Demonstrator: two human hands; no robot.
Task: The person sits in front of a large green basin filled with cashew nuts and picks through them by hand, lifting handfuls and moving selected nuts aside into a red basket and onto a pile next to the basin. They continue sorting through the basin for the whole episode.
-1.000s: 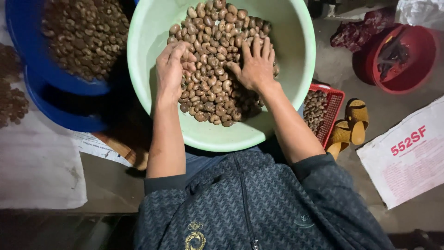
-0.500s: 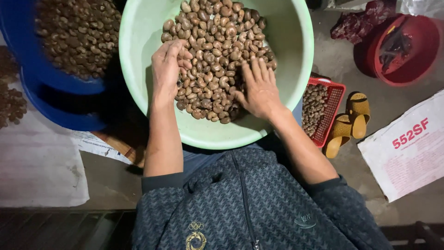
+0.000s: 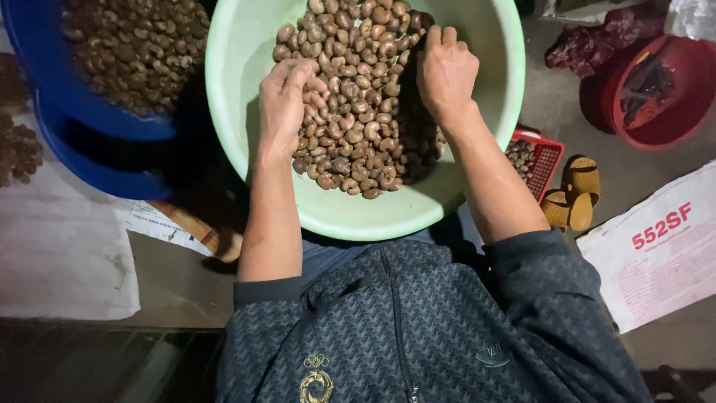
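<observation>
1 white sack (image 3: 660, 250) lies flat on the floor at lower right, rectangular, tilted, with red print, near the yellow sandals (image 3: 573, 195). White printed paper sheets (image 3: 63, 250) lie flat at lower left beside the blue basin (image 3: 89, 160). A crumpled white bag (image 3: 693, 16) shows at the top right corner. No screens or signs.

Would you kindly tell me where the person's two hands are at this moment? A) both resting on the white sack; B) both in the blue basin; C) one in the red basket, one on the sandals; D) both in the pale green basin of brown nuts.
D: the left hand and the right hand both lie on the brown nuts heaped inside the pale green basin.
</observation>
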